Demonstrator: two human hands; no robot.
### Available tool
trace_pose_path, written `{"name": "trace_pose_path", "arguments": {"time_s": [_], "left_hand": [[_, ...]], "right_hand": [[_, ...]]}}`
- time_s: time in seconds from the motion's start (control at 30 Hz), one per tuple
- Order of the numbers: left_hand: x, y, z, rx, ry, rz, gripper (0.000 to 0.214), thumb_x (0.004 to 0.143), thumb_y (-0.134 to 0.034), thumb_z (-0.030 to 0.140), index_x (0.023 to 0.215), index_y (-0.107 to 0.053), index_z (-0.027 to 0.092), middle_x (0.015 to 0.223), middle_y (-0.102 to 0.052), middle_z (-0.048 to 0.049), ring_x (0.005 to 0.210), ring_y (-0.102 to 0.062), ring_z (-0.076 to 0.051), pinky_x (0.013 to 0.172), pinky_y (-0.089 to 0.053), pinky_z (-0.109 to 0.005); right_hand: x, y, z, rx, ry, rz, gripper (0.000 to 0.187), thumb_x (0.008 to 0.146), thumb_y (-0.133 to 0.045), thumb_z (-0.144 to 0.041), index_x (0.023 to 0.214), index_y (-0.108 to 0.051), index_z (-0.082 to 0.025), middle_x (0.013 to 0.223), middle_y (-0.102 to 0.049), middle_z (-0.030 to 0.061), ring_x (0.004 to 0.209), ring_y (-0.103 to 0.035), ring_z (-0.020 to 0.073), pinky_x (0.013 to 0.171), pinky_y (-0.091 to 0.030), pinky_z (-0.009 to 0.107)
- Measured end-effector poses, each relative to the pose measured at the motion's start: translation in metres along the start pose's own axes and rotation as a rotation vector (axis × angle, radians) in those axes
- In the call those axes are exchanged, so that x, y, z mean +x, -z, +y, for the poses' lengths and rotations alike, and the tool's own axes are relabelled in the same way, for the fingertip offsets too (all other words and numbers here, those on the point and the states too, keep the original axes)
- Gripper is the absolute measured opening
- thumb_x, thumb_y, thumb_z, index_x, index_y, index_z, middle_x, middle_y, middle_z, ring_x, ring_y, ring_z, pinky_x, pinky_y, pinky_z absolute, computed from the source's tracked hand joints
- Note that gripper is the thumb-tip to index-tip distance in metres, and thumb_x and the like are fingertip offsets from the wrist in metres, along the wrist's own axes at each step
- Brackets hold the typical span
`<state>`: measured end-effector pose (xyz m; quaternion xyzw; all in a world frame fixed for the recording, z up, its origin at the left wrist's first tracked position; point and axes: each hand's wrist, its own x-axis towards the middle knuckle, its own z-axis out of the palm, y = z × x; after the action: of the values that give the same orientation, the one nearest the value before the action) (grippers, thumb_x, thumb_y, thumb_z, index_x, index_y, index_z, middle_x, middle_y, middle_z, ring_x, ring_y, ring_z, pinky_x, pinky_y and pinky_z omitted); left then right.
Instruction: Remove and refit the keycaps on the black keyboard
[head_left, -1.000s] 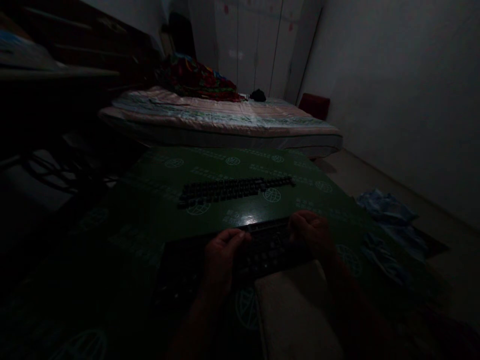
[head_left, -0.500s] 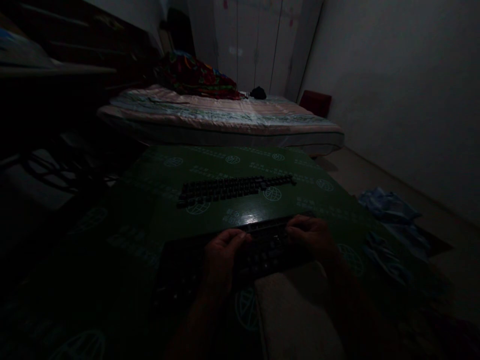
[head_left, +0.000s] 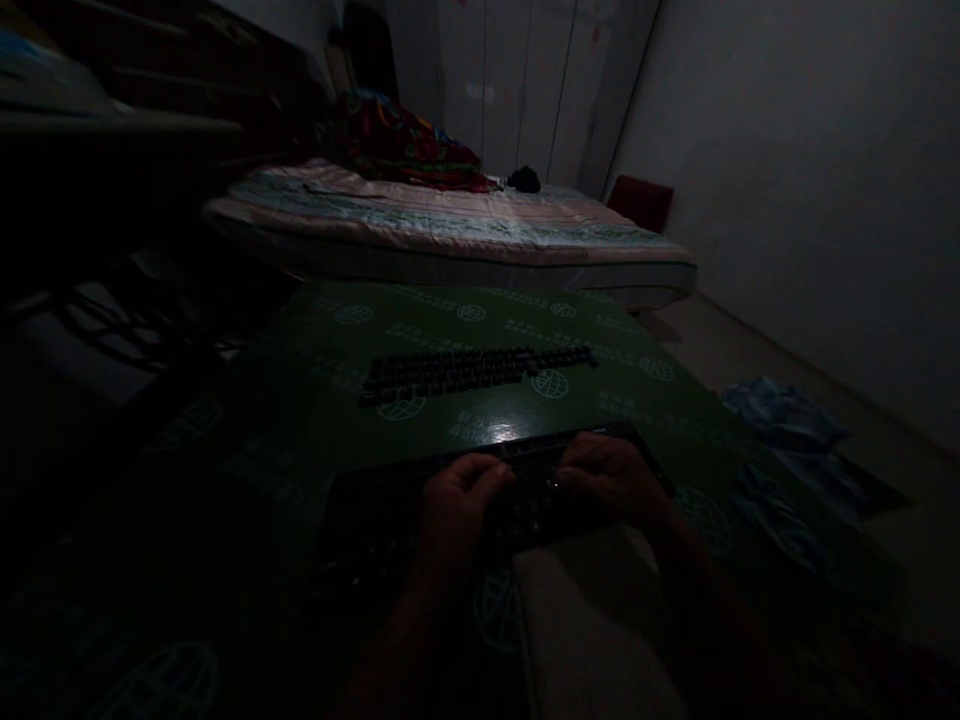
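A black keyboard [head_left: 367, 505] lies at a slant on a green board printed with white globes and lettering [head_left: 495, 400]. My left hand [head_left: 461, 500] rests over its middle, thumb and forefinger pinched together; whatever they hold is lost in the dark. Over the keyboard's right part, my right hand [head_left: 611, 475] is also closed in a pinch, with a tiny bright glint at its fingertips. Its contents cannot be made out. Beyond the keyboard, loose black keycaps [head_left: 450, 371] lie in rows on the board.
A light-coloured flat pad [head_left: 585, 620] sits in front of the keyboard. Behind the board stands a bed [head_left: 465, 225] with a red patterned blanket [head_left: 412, 150]. Crumpled cloth [head_left: 784, 415] lies on the floor at right. The room is very dim.
My right hand has come left and slightly down along the keyboard, closer to my left hand. The whole view has shifted a little; the keycap rows look the same.
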<state>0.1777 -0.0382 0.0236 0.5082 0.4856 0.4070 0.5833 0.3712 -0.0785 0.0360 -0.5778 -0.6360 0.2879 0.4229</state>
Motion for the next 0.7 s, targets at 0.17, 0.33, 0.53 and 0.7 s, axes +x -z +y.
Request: {"name": "trace_pose_path", "arguments": {"time_s": [0.17, 0.33, 0.53, 0.7], "left_hand": [[-0.001, -0.002, 0.004, -0.032, -0.011, -0.006, 0.018, 0.065, -0.065, 0.033, 0.069, -0.065, 0.016, 0.07, -0.068, -0.0019, 0.067, -0.061, -0.017, 0.064, -0.045, -0.026], [-0.002, -0.002, 0.005, -0.028, -0.017, -0.009, 0.018, 0.065, -0.065, 0.033, 0.07, -0.064, 0.017, 0.069, -0.068, -0.0013, 0.068, -0.061, -0.017, 0.064, -0.045, -0.026], [-0.003, -0.005, -0.002, 0.242, -0.18, -0.046, 0.014, 0.07, -0.059, 0.031, 0.071, -0.065, 0.019, 0.071, -0.066, -0.001, 0.07, -0.06, -0.018, 0.064, -0.045, -0.026], [-0.003, -0.009, -0.008, 0.522, -0.442, -0.181, 0.017, 0.075, -0.053, 0.021, 0.087, -0.064, 0.02, 0.092, -0.066, -0.0046, 0.09, -0.058, -0.02, 0.082, -0.045, -0.032]], "right_hand": [[0.004, 0.002, -0.003, -0.006, 0.024, -0.12, 0.018, 0.073, -0.064, -0.033, 0.065, -0.065, -0.016, 0.065, -0.058, 0.0016, 0.06, -0.054, 0.0119, 0.053, -0.04, 0.022], [0.008, 0.002, -0.003, -0.01, -0.046, -0.178, 0.015, 0.07, -0.066, -0.03, 0.065, -0.065, -0.015, 0.064, -0.059, 0.0006, 0.058, -0.055, 0.0112, 0.051, -0.039, 0.02], [0.008, -0.006, -0.002, -0.004, -0.115, -0.11, 0.018, 0.067, -0.067, -0.034, 0.063, -0.064, -0.016, 0.062, -0.06, 0.0002, 0.058, -0.055, 0.0123, 0.051, -0.04, 0.021], [0.007, -0.019, -0.003, -0.102, -0.149, 0.056, 0.014, 0.069, -0.063, -0.029, 0.063, -0.062, -0.017, 0.062, -0.064, 0.0008, 0.058, -0.057, 0.0132, 0.052, -0.04, 0.022]]}}
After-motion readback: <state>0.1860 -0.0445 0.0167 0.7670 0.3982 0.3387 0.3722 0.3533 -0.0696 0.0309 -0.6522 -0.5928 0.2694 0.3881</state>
